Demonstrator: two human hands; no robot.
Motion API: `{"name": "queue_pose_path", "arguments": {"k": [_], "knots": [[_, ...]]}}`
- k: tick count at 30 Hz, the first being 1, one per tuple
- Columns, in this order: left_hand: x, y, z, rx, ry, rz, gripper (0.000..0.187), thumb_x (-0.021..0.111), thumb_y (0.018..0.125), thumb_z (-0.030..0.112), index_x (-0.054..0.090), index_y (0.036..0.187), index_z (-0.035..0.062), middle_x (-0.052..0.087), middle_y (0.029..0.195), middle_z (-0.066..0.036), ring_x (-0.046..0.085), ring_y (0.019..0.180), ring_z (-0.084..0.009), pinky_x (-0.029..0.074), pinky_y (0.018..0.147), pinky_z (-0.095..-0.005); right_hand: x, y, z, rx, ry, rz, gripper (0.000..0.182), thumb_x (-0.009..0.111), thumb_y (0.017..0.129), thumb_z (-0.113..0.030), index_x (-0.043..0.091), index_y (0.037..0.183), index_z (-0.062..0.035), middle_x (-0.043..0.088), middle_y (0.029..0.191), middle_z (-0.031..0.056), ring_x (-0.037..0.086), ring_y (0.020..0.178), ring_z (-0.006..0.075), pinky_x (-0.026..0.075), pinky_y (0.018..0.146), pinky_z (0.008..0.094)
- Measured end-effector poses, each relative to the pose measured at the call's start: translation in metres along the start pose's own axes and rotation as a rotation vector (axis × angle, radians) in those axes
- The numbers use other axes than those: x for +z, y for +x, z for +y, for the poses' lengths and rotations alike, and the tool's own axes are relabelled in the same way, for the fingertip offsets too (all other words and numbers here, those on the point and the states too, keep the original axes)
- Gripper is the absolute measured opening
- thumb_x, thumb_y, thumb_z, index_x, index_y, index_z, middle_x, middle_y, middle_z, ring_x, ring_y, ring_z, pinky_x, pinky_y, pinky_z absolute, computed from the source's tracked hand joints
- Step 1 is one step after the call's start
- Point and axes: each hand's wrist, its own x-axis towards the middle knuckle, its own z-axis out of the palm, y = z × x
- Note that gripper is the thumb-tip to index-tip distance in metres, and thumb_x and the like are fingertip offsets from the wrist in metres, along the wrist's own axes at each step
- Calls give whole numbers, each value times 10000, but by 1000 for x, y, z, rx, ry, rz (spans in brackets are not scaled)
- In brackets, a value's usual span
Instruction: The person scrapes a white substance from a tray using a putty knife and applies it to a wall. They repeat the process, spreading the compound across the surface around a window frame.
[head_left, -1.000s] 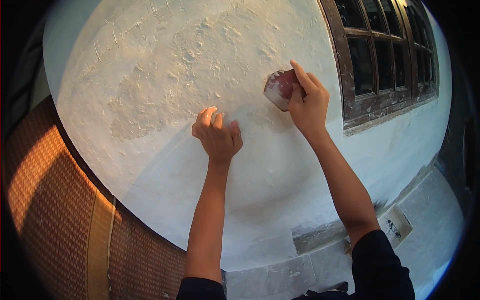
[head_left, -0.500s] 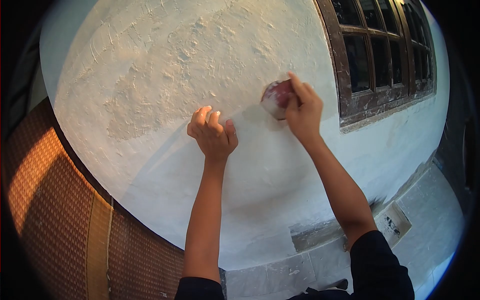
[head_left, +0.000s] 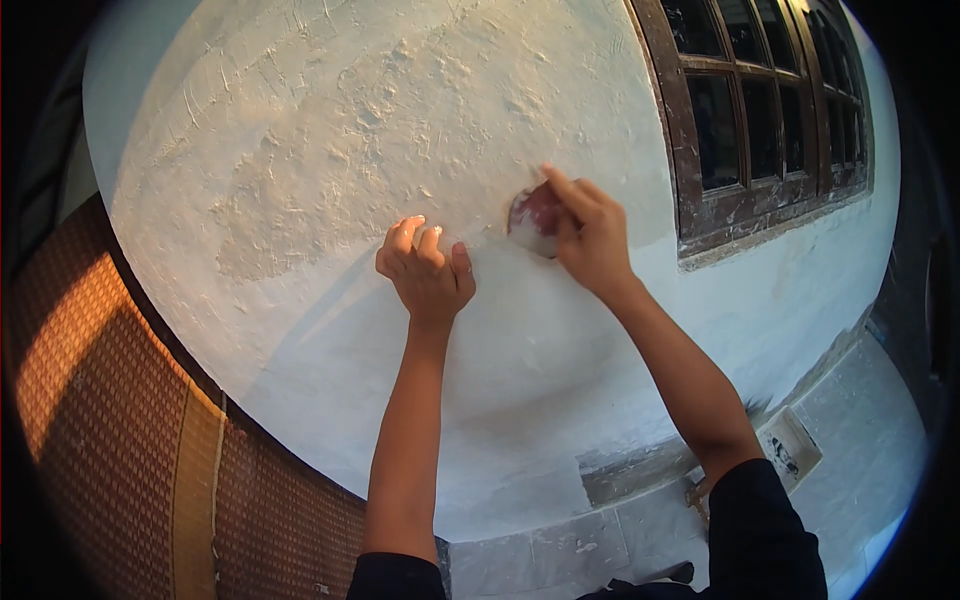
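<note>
Pale wall (head_left: 510,400) spreads out before me, lumpy above the left fingers (head_left: 405,238) and smoother beneath them. Those fingers are loosely bent and parted, tips toward the wall, gripping nothing that I can see. The right fingers (head_left: 574,193) are pinched on a scraper (head_left: 532,215), maroon and smeared with white, which sits at the wall just left of them. Up and to their right is a window (head_left: 765,120); well down-left of the left fingers, a woven mat (head_left: 110,450).

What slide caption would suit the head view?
Right hand holds a white-smeared maroon scraper at a roughly plastered wall with a brown-framed window, left hand nearby.
</note>
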Motion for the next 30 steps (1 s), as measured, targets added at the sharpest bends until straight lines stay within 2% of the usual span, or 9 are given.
{"name": "queue_pose_path", "arguments": {"k": [3,7,11,15,19,24,27,28,30], "knots": [[1,1,1,-2,-2,13,309,448,980,310,449,1178,72,508,1225,-149,455,1147,-319,286,970,-466,-16,12,6,158,-45,373,564,536,751,138,624,1271,-62,613,829,160,640,721,298,514,688,339],[0,1,0,0,8,4,318,446,979,310,447,1185,69,501,1237,-151,451,1155,-326,286,971,-470,13,-2,-5,-67,-11,-7,533,529,768,131,627,1260,-50,628,835,137,647,694,254,518,656,326],[2,1,-2,4,2,9,320,453,975,305,447,1187,66,502,1237,-152,448,1159,-331,287,972,-471,-7,23,7,135,-65,381,537,544,761,121,627,1261,-56,621,834,146,656,705,265,522,654,339],[0,0,-1,-10,-4,3,333,457,971,302,439,1197,59,503,1234,-152,447,1160,-332,286,972,-475,17,10,-13,-17,18,-45,529,538,760,117,624,1259,-37,626,834,139,658,690,255,520,640,331],[1,0,-1,-1,5,1,348,461,970,302,427,1211,54,498,1239,-153,448,1154,-335,286,969,-483,10,26,1,135,-37,327,575,529,733,141,618,1271,-42,626,827,135,644,667,269,516,639,344],[2,1,-1,-9,9,16,332,460,973,298,435,1201,58,504,1230,-150,453,1145,-330,286,964,-471,32,12,-14,-193,6,107,602,546,705,140,618,1273,-50,608,818,141,628,687,294,513,675,360],[0,0,0,-2,1,21,319,450,978,305,442,1184,62,505,1227,-149,457,1139,-325,285,963,-466,6,20,4,119,-36,275,560,525,751,142,621,1268,-51,621,827,141,635,687,267,511,648,335],[0,1,-1,-1,4,22,314,445,980,310,443,1176,65,506,1225,-148,459,1136,-322,285,963,-464,-3,21,6,63,-28,362,550,517,767,150,621,1269,-51,625,831,143,637,689,257,508,640,320],[1,2,-2,-5,7,23,309,443,980,313,444,1169,68,506,1222,-148,458,1136,-319,285,963,-465,-7,9,-2,2,28,193,551,517,776,152,620,1276,-57,627,844,146,642,700,258,516,656,320]]}}
